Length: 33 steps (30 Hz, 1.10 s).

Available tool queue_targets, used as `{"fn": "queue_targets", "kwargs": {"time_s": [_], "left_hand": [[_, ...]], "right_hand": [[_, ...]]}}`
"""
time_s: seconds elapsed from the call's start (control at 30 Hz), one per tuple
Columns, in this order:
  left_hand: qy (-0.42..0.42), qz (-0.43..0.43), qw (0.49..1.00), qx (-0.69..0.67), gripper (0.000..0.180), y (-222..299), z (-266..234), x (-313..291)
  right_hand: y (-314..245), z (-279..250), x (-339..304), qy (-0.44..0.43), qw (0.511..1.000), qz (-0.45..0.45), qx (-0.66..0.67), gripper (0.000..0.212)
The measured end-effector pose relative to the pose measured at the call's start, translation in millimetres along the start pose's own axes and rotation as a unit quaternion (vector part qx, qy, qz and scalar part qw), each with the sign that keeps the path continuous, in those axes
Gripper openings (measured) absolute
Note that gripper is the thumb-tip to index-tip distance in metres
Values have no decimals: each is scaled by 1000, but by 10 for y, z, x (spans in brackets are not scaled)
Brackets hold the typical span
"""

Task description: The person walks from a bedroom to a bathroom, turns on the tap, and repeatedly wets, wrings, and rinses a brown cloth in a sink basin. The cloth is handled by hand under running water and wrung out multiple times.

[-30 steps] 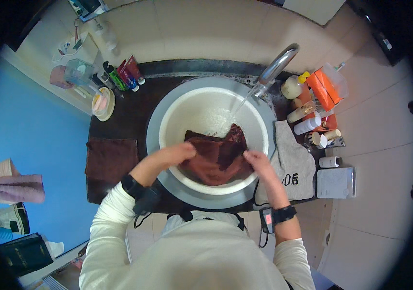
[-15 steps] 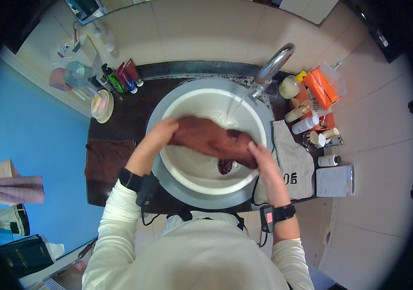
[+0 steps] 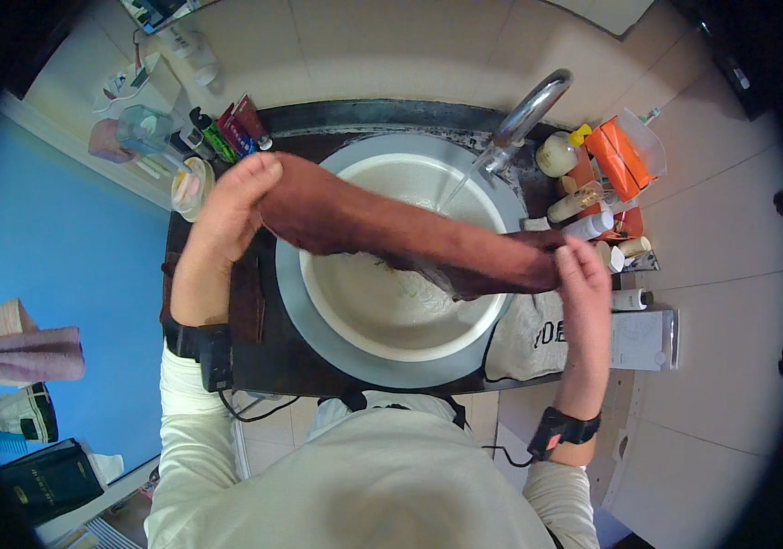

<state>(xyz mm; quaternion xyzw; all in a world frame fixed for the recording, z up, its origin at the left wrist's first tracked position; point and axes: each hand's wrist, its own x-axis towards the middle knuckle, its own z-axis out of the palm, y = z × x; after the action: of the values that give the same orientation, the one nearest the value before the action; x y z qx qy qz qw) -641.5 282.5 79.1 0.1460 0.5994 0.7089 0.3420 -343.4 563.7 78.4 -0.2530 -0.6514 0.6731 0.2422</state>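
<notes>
Between my two hands a wet reddish-brown cloth (image 3: 400, 224) is stretched out above a round white basin (image 3: 364, 346). My left hand (image 3: 243, 197) pinches its left end, up past the basin's far left rim. The other end is gripped by my right hand (image 3: 582, 265), out beyond the basin's right side. Part of the cloth hangs down in the middle, toward the water. A chrome faucet (image 3: 533, 108) runs a thin stream into the basin behind the cloth. The basin sits inside a grey-blue sink (image 3: 292, 316).
Left on the dark counter lies a folded brown cloth (image 3: 247, 297), partly behind my arm. A grey cloth (image 3: 519, 343) with dark lettering lies at right. Bottles and an orange packet (image 3: 618, 163) crowd the right wall; tubes (image 3: 247, 123) and a cup (image 3: 146, 133) stand back left.
My hands have moved apart and up, pulling the bunched cloth into a long stretched strip. The dark part that hung into the basin has lifted with it.
</notes>
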Motion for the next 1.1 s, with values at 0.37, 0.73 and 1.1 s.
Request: {"fn": "queue_targets", "kwargs": {"time_s": [0.37, 0.73, 1.1], "left_hand": [[-158, -122, 963, 178, 23, -678, 569, -128], [-389, 44, 882, 262, 22, -175, 1051, -48], [-234, 22, 949, 212, 30, -999, 751, 240]], "right_hand": [[754, 520, -52, -169, 951, 169, -196, 33], [360, 860, 309, -322, 932, 13, -165, 18], [-445, 787, 401, -121, 956, -267, -27, 12]]}}
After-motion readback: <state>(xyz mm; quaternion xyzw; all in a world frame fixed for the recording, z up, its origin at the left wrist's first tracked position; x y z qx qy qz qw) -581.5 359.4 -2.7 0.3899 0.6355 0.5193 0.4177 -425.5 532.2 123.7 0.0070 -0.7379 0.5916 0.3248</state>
